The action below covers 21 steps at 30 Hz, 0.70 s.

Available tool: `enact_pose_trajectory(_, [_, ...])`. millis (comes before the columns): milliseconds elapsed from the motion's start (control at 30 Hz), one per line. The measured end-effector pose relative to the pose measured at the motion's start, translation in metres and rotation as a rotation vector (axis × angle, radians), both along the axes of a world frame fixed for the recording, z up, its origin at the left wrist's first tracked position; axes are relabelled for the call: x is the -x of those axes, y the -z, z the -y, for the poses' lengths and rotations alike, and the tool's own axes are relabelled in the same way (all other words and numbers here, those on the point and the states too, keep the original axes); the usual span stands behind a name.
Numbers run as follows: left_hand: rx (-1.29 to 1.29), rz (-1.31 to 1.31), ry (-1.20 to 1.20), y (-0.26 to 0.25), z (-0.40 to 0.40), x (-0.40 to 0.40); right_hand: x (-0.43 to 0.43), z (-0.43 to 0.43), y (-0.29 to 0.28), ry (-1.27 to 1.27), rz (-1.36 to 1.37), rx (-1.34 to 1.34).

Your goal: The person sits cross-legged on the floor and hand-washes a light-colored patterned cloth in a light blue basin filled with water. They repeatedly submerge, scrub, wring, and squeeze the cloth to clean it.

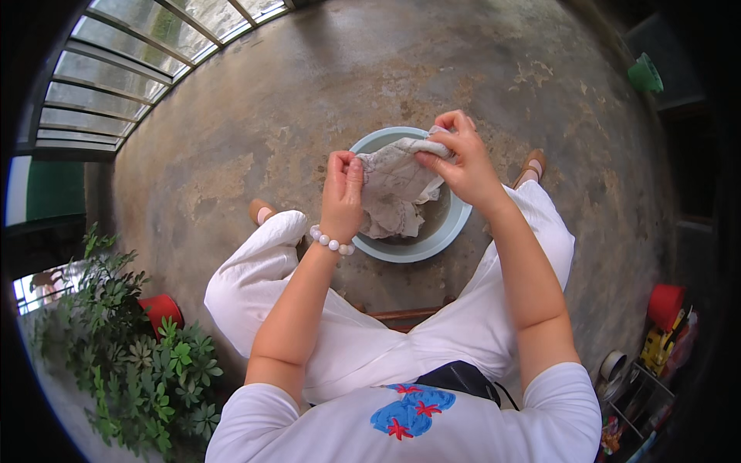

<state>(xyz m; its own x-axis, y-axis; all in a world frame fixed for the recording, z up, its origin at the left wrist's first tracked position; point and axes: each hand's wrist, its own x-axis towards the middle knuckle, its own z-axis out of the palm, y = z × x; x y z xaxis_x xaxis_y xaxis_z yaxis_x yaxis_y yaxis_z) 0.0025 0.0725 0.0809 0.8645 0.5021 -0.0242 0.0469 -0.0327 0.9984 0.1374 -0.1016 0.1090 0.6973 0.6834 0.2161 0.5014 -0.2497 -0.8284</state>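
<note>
Between my feet a light blue plastic basin (441, 244) stands on the floor with murky water (443, 223) in it. Over it I hold up a wet, greyish-white patterned cloth (391, 185), its lower folds hanging down into the basin. My left hand (344, 194), with a beaded bracelet (332, 242) at the wrist, pinches the cloth's left edge between thumb and fingers. At the upper right, my right hand (463, 159) grips a bunched fold of the same cloth. The lowest part of the cloth seems to touch the water.
A worn concrete floor (260, 133) surrounds the basin. Leafy green plants (156, 382) and a red pot (163, 312) are at lower left, below a barred window (116, 75). A wire rack (642, 393) with a red container (666, 304) stands at right. A green bucket (645, 73) is at upper right.
</note>
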Motion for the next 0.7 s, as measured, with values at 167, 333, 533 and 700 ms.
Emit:
enact_pose_trajectory(167, [-0.179,-0.103,0.204,-0.002,0.007,0.003,0.009,-0.008,0.003,0.105,-0.285,-0.196])
enact_pose_trajectory(333, [-0.100,-0.076,-0.070,0.019,0.019,-0.002,0.038,-0.030,0.033,0.405,-0.329,-0.266])
enact_pose_trajectory(533, [0.835,-0.248,-0.156,0.070,0.019,0.000,0.112,-0.055,0.035,0.227,0.074,-0.064])
enact_pose_trajectory(700, [0.972,-0.285,-0.105,0.076,0.052,-0.003,0.076,-0.057,0.055,0.510,-0.115,0.078])
